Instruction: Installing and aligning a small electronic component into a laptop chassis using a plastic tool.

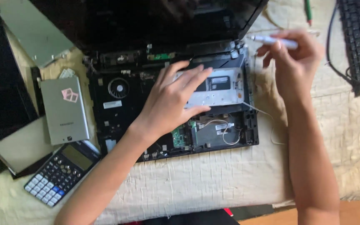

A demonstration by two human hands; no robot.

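The opened black laptop base (117, 121) holds a round fan (118, 88) and a silver metal drive (219, 89). The left hand (171, 100) lies spread flat on that drive. The right hand (294, 62) pinches a pale slim screwdriver (273, 41).

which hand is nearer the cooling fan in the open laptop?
Left. The left hand rests on the silver drive caddy, just right of the cooling fan. The right hand is raised past the laptop's right edge, holding a white pen-like tool.

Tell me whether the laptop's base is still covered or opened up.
Opened up. The laptop base shows its bare fan and green circuit board, and the left hand rests on the exposed silver drive.
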